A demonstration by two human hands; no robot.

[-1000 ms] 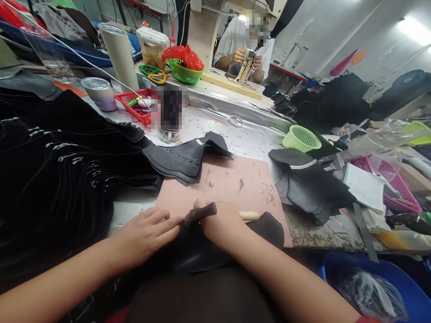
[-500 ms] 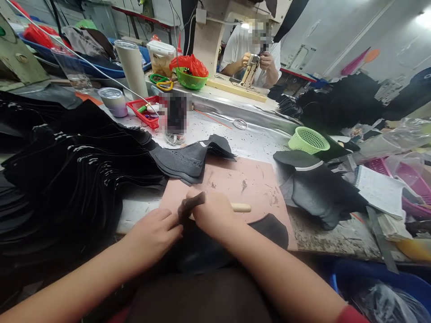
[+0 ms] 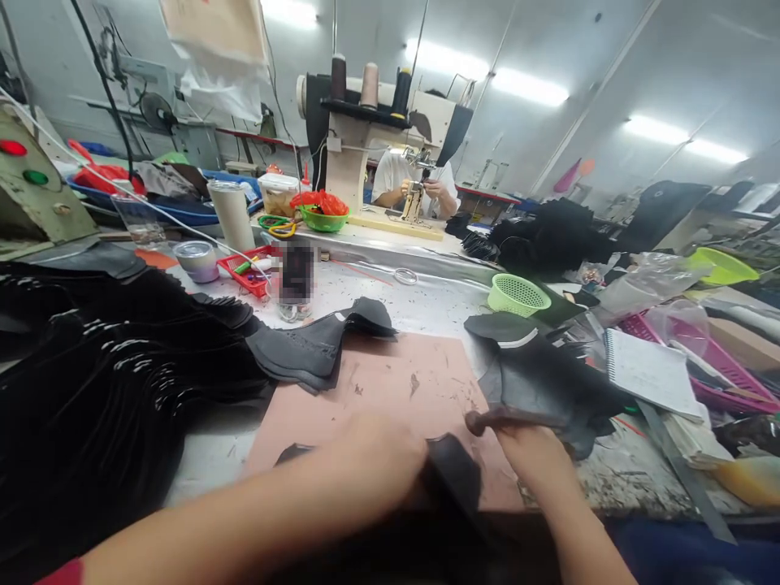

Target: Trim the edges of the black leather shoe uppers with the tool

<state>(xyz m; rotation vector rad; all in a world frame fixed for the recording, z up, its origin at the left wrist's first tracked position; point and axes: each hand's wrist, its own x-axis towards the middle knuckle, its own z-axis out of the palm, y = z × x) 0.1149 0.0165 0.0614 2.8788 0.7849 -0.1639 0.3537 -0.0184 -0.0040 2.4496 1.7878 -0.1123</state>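
black leather piece (image 3: 456, 473) lies at the near edge of the pink board (image 3: 432, 366), beside the left hand (image 3: 385, 453), whose blurred fingers i can't read. the right hand (image 3: 537, 457) has its fingers round a hammer (image 3: 515, 416) by the board's right edge. best, i'd judge, to smooth the leather flat while the hammer is clear of it.

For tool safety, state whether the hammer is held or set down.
Held: the right hand grips the hammer, its dark head showing above the hand.
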